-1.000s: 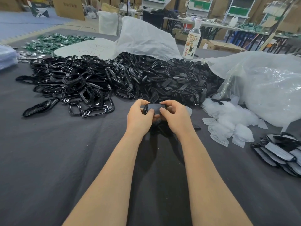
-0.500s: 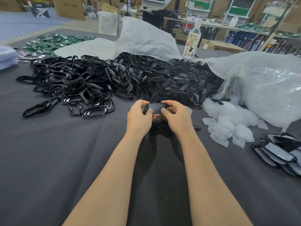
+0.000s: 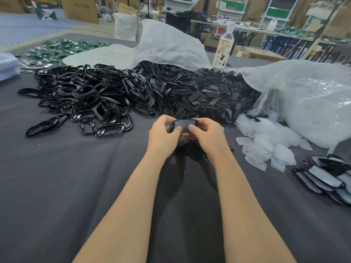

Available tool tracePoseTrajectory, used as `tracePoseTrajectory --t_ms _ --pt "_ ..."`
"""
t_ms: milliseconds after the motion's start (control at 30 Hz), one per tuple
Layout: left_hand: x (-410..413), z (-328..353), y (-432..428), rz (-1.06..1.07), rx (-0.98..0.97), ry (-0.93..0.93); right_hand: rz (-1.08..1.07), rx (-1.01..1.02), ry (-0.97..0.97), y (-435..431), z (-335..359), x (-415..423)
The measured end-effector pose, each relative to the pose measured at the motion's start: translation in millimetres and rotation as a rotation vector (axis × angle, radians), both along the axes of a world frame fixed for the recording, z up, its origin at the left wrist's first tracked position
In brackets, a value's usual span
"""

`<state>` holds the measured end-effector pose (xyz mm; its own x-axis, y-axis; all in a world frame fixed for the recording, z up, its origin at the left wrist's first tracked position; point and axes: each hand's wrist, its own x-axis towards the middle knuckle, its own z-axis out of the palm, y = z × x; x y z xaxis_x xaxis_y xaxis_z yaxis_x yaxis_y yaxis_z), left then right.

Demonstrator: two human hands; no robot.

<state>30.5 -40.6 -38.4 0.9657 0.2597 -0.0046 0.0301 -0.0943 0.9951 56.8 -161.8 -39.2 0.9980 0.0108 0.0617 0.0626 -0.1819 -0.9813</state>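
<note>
Black plastic frame (image 3: 183,123), grey-faced: we grip it, left hand (image 3: 163,133), right hand (image 3: 207,133), fingers (image 3: 177,128) clamped; position unchanged, fitting likely unfinished.

Glossy black plastic frames (image 3: 83,95); matt grey tablecloth (image 3: 57,186); translucent plastic bag (image 3: 313,103).

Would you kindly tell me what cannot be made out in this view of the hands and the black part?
Head view: underside of the part, covered by the left hand and right hand gripping it.
Head view: stack of pieces at the right, cut off by the frame edge.
Head view: bottle label text, too small to read.
Head view: blue bundle at the left, cut off by the edge.
</note>
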Motion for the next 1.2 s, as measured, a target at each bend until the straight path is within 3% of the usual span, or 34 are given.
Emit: tracePoseTrajectory --t_ms 200,300,400,500,733,1200 --pt "0.9 -0.2 0.6 -0.029 -0.093 0.027 -0.018 0.044 0.038 -1.1 -0.5 2.0" --pt "0.4 -0.9 1.8 -0.038 0.023 0.019 -0.027 -0.005 0.014 -1.5 -0.2 0.7" --pt "-1.6 -1.7 1.3 0.017 0.168 -0.011 -0.057 -0.24 -0.135 -3.2 0.7 -0.4" --pt "-4.8 -1.8 0.6 0.077 0.281 -0.068 -0.073 -0.301 -0.246 -2.0 3.3 -3.4" --pt "-7.7 0.8 1.4 0.311 0.548 -0.285 0.016 -0.078 -0.306 3.7 9.9 -9.5" --pt "-7.4 0.2 1.4 0.402 0.524 -0.512 0.111 0.453 -0.121 11.3 18.1 -11.1"
